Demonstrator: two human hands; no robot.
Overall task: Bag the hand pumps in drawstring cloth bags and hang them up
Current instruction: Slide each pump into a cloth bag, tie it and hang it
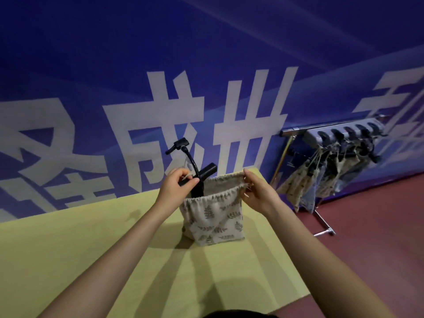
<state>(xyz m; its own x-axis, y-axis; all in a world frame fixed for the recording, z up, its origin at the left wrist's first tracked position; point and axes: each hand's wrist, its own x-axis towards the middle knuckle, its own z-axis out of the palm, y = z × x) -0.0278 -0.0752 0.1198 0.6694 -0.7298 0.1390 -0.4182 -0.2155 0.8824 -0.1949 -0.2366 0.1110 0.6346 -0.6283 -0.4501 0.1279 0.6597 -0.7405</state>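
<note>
A beige cloth bag (214, 216) with a leaf print stands upright on the yellow-green table (68, 249). A black hand pump (199, 180) sticks out of its open mouth, T-handle and curved hose above the rim. My left hand (175, 184) pinches the drawstring at the bag's left rim, right against the pump's handle. My right hand (257, 193) pinches the drawstring and gathered rim on the bag's right side.
A metal rack (321, 134) stands on the red floor at the right, by the blue banner wall. Several filled cloth bags (321, 175) hang from its black hooks. The table's right edge runs close to the rack's foot.
</note>
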